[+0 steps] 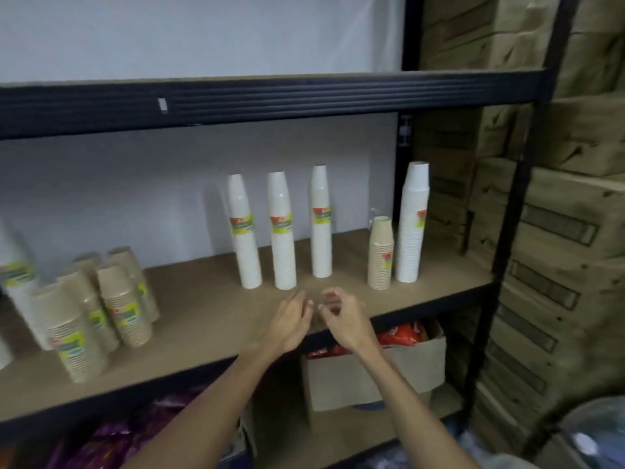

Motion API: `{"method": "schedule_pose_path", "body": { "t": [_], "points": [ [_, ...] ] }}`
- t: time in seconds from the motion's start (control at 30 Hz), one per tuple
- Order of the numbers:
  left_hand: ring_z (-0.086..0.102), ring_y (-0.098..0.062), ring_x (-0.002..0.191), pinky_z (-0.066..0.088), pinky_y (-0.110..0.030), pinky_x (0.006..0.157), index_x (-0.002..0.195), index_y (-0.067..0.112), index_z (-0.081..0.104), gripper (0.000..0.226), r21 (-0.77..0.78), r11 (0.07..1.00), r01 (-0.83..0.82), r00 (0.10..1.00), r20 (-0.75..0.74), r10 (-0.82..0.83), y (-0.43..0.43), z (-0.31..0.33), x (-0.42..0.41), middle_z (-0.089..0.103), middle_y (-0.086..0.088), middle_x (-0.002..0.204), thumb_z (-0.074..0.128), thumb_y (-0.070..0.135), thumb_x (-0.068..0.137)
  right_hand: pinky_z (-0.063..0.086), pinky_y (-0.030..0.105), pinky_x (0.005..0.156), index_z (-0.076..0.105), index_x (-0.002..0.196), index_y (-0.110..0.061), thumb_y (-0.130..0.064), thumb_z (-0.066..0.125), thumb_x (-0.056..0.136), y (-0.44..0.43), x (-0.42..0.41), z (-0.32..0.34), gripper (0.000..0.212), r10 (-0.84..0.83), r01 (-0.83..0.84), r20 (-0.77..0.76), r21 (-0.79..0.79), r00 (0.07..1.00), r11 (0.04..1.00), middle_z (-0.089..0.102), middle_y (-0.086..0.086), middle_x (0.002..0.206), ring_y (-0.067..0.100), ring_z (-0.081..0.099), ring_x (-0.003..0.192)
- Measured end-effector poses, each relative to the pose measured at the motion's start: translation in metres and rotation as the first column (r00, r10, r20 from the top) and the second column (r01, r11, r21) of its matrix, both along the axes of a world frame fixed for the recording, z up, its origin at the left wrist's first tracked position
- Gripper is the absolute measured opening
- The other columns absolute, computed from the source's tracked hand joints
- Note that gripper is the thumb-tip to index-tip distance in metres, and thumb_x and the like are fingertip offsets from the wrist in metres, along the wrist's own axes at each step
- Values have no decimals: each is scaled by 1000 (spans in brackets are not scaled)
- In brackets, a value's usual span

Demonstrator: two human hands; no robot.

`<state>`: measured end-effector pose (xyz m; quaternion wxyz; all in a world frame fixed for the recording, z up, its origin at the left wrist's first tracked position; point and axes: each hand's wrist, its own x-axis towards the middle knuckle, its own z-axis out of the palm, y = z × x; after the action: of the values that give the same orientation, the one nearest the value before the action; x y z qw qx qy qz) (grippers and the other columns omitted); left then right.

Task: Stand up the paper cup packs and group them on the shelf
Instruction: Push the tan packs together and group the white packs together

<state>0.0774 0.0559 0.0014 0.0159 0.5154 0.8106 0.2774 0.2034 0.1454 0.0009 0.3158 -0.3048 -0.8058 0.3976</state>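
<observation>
Four tall white packs of paper cups stand on the wooden shelf (203,299): three in a loose row, the left one (244,231), the middle one (282,231) and the right one (321,225), with gaps between them, and a fourth tall white pack (413,225) off to the right. Just beside that one stands a short brown pack (380,253). At the left, about five more brown packs (123,302) huddle close, with more white ones at the edge, blurry. No pack looks to be lying down, so I think the standing part is done and the grouping is left. Both hands are empty: the left hand (292,321) is open and flat, the right hand (341,318) has loosely curled fingers.
</observation>
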Motion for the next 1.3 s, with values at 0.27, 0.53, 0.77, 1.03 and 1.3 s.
{"method": "schedule_pose_path", "body": {
  "t": [0.27, 0.53, 0.77, 1.03, 1.3],
  "points": [
    [58, -28, 110, 45, -42, 97, 125, 17, 50, 36, -15, 1000, 18, 1000, -17, -18, 29, -16, 5, 60, -6, 122, 32, 38, 102, 46, 33, 96, 44, 135, -11, -10, 72, 85, 53, 18, 0, 58, -453, 447, -197, -76, 870, 891, 50, 11, 130, 27, 52, 120],
    [61, -24, 104, 49, -43, 92, 119, 25, 49, 35, -45, 999, 26, 998, -59, -29, 13, -20, -10, 64, 0, 116, 32, 45, 96, 51, 49, 97, 32, 142, -12, -14, 75, 82, 92, -6, 0, 74, -502, 487, -119, -137, 856, 863, 52, 13, 134, 33, 55, 120],
    [50, -17, 123, 37, -35, 107, 139, 23, 45, 43, -36, 999, 19, 978, -207, -26, -39, -25, -37, 49, 6, 141, 32, 40, 102, 54, 47, 85, 46, 115, -16, -27, 81, 78, 58, -14, 5, 52, -442, 438, -80, -68, 893, 897, 62, 10, 114, 31, 61, 107],
    [56, -15, 99, 45, -36, 85, 108, 19, 62, 24, 157, 984, -84, 917, -373, 138, -128, -11, -52, 60, 6, 108, 42, 28, 98, 56, 43, 86, 49, 110, -30, -42, 83, 69, -52, -61, 3, 55, -100, 99, -123, -11, 987, 995, 69, -3, 108, 21, 66, 101],
    [53, -19, 78, 47, -39, 68, 86, 11, 60, 15, 343, 934, -95, 845, -469, 258, -239, -11, -78, 55, 0, 86, 50, 17, 95, 55, 38, 81, 52, 108, -28, -44, 82, 68, -140, -113, 2, 53, 93, -97, -122, -24, 988, 995, 70, -4, 104, 20, 67, 97]
  ]
}}
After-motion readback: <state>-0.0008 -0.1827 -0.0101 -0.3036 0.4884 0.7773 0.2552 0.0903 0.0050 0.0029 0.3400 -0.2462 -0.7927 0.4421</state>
